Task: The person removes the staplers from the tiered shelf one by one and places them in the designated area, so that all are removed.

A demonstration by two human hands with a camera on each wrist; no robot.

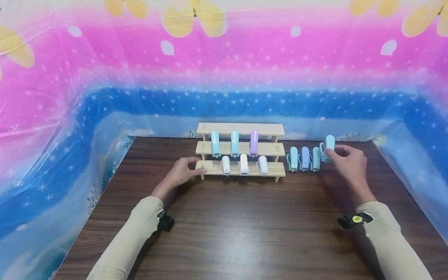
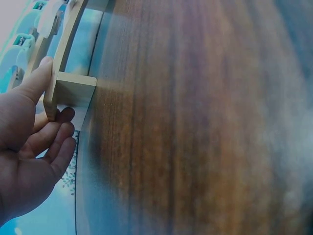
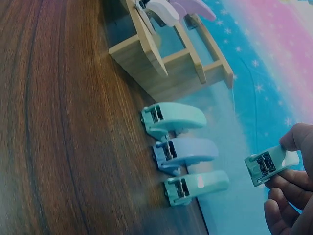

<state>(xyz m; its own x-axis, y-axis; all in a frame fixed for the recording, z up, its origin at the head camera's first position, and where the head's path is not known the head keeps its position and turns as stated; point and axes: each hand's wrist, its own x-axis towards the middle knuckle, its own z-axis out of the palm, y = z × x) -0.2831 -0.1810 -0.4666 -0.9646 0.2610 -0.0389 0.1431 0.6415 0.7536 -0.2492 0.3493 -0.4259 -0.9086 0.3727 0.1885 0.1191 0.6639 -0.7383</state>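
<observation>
A three-step wooden rack [image 1: 241, 128] stands toward the back of the table. My left hand [image 1: 182, 171] holds the left end of its lowest step, thumb on top and fingers curled beneath, as the left wrist view shows up close. Between thumb and fingers, my right hand [image 1: 351, 165] pinches a mint green stapler [image 3: 266, 165], raised at the right end of a row on the table. That row has a green stapler [image 1: 293, 157], a lavender-blue stapler [image 1: 305, 157] and another green stapler [image 1: 316, 158], right of the rack.
On the middle step sit two turquoise staplers [image 1: 235, 143] and a purple stapler [image 1: 253, 142]. White staplers [image 1: 263, 165] and a pale pinkish one [image 1: 243, 163] stand on the lowest step. A patterned cloth [image 1: 224, 70] hangs behind the dark wooden table [image 1: 224, 225].
</observation>
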